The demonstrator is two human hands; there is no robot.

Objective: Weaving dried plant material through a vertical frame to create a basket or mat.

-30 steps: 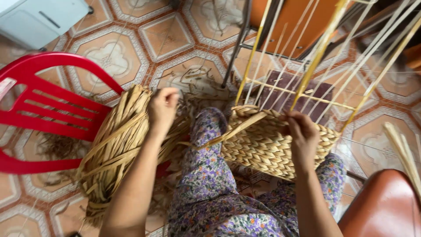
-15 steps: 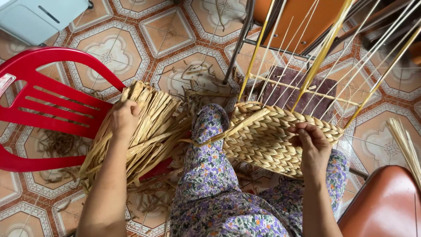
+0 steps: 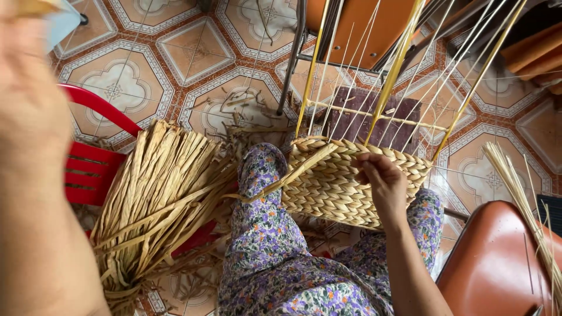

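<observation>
- Head view is being filled on its left side by the left hand (image 3: 29,88), raised very near the lens and badly blurred; whether it is open or closed cannot be told, though a pale strand seems to be pinched at its top.
- The woven basket (image 3: 339,181) is being rested on the lap, against the floral trousers (image 3: 269,257), near the middle of the scene.
- The right hand (image 3: 380,184) is being laid on the basket's upper rim, fingers curled and pressed onto the weave.
- Thin upright stakes (image 3: 386,76) are being fanned from the rim toward the far side.
- A bundle of dried straw (image 3: 158,199) is being leaned on the red plastic chair (image 3: 88,169) at the left.
- A brown seat (image 3: 497,263) is being shown at the near right.
</observation>
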